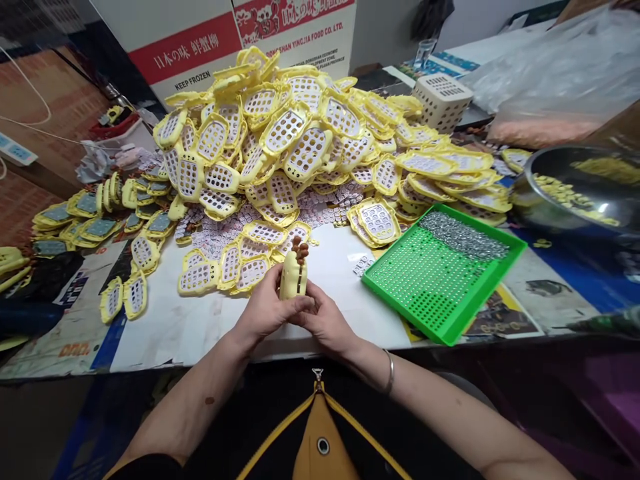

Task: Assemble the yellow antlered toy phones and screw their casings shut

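I have the left hand (265, 308) and right hand (329, 320) pinching a yellow casing (290, 277) upright. Beyond them I see piled casings (309, 150); to their right, a green tray (447, 283).

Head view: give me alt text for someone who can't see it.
A left hand and right hand hold a yellow piece with brown tips over a white-topped table. Beyond rises a heap of yellow-rimmed pieces; at right lies a green tray with silvery parts.
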The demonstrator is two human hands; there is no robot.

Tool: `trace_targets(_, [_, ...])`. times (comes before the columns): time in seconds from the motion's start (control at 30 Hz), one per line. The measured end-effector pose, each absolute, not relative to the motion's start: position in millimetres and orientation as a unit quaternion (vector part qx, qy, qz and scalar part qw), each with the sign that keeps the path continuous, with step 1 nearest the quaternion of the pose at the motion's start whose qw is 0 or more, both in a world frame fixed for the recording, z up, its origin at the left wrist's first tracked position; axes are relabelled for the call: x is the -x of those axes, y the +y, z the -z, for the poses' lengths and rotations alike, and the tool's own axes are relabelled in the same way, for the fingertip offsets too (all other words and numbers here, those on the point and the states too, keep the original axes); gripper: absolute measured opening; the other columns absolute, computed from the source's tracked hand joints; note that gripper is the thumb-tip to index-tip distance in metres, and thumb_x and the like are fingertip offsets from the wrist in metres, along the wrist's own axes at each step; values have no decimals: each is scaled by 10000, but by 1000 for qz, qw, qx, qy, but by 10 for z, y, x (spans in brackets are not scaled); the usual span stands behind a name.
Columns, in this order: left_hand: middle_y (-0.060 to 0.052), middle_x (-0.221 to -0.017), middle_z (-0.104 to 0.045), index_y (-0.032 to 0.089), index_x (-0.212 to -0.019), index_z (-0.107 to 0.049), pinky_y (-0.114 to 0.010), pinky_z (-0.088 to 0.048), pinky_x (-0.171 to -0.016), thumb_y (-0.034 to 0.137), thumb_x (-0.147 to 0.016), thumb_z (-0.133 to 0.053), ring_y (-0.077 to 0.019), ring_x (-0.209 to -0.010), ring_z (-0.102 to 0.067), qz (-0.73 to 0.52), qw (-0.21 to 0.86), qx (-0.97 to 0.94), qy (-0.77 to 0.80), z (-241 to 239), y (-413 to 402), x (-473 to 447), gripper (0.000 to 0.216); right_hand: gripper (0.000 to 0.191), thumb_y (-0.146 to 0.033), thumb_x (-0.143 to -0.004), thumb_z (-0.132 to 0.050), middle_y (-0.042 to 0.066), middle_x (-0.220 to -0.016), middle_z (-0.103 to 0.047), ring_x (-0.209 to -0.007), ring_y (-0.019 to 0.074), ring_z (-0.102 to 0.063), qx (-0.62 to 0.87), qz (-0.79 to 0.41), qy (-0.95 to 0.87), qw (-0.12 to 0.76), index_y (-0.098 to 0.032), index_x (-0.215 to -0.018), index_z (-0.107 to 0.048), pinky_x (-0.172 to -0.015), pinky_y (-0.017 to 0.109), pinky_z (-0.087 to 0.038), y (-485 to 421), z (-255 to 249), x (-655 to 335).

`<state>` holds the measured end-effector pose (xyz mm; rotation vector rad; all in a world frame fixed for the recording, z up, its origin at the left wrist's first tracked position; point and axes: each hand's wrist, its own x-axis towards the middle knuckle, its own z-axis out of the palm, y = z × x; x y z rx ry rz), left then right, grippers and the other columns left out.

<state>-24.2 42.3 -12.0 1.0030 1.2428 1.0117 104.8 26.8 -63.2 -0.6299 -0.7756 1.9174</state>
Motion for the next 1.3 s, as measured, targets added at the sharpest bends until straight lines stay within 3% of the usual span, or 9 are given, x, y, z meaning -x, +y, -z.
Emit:
trace_targets(0.17, [-62, -999, -695, 198, -1115, -681, -378, -463, -904, 322, -488, -912, -294, -979, -614, -384, 552, -489, 555, 44, 421, 183, 679, 574, -382, -613, -862, 25, -1133, -674, -1074, 218, -617, 267, -769, -340, 472, -254, -1118, -620, -1043, 415, -442, 272, 601, -1083])
trace_targets(0.37, [-78, -1249, -664, 223, -1161, -699, -351, -373, -1081, 459, -700, -798, -303, -1291, -499, -400, 592, -510, 478, -8, 405, 212, 528, 531, -386, -589, -876, 2, -1025, -684, -1005, 196, -609, 253, -767, -344, 478, -261, -1049, -643, -981, 362, -460, 269, 606, -1145])
trace_targets(0.43, [-86, -1209, -689, 213, -1099, -725, -329, -447, -1006, 484, -728, -771, -282, -1212, -570, -411, 623, -470, 472, 1, 418, 250, 462, 524, -429, -582, -874, 3, -951, -684, -920, 185, -610, 237, -790, -344, 449, -240, -1021, -660, -903, 341, -485, 251, 628, -1170])
trace_targets(0.57, [-119, -1079, -732, 160, -1047, -723, -299, -548, -770, 441, -576, -884, -252, -931, -688, -416, 716, -362, 427, 41, 411, 283, 571, 521, -542, -610, -832, 11, -867, -677, -835, 176, -614, 177, -836, -376, 359, -194, -964, -671, -813, 322, -494, 207, 635, -1243])
trace_targets(0.73, [-64, -904, -755, 137, -987, -714, -276, -547, -733, 312, -556, -907, -190, -771, -696, -495, 678, -280, 465, 97, 356, 170, 503, 453, -586, -869, -551, 85, -1077, -673, -985, 223, -600, 297, -636, -566, 433, -210, -1112, -620, -905, 389, -471, 206, 550, -1354])
trace_targets(0.83, [-60, -920, -758, 133, -1002, -721, -279, -543, -782, 310, -576, -897, -194, -820, -698, -487, 689, -268, 465, 123, 335, 102, 494, 416, -536, -919, -478, 119, -1029, -675, -928, 249, -610, 406, -524, -619, 422, -198, -1137, -582, -848, 413, -482, 206, 506, -1397])
trace_targets(0.93, [-85, -1025, -753, 135, -1018, -727, -321, -534, -885, 423, -614, -867, -238, -955, -692, -485, 708, -256, 445, 129, 325, 76, 515, 394, -495, -960, -396, 118, -998, -684, -883, 246, -627, 413, -510, -637, 403, -195, -1153, -563, -795, 399, -494, 193, 488, -1420])
trace_targets(1.1, [-69, -1104, -737, 167, -1050, -726, -343, -495, -987, 374, -597, -884, -251, -1071, -661, -484, 693, -255, 469, 134, 304, 33, 522, 499, -539, -918, -470, 149, -1090, -689, -955, 303, -647, 433, -495, -640, 397, -191, -1271, -526, -828, 456, -505, 175, 481, -1422])
trace_targets(1.3, [-94, -1159, -718, 159, -1079, -712, -394, -460, -1052, 440, -660, -833, -303, -1208, -591, -483, 729, -246, 418, 158, 305, 10, 519, 463, -445, -964, -420, 136, -1310, -627, -1167, 275, -606, 406, -520, -609, 441, -206, -1356, -483, -997, 446, -466, 228, 469, -1465])
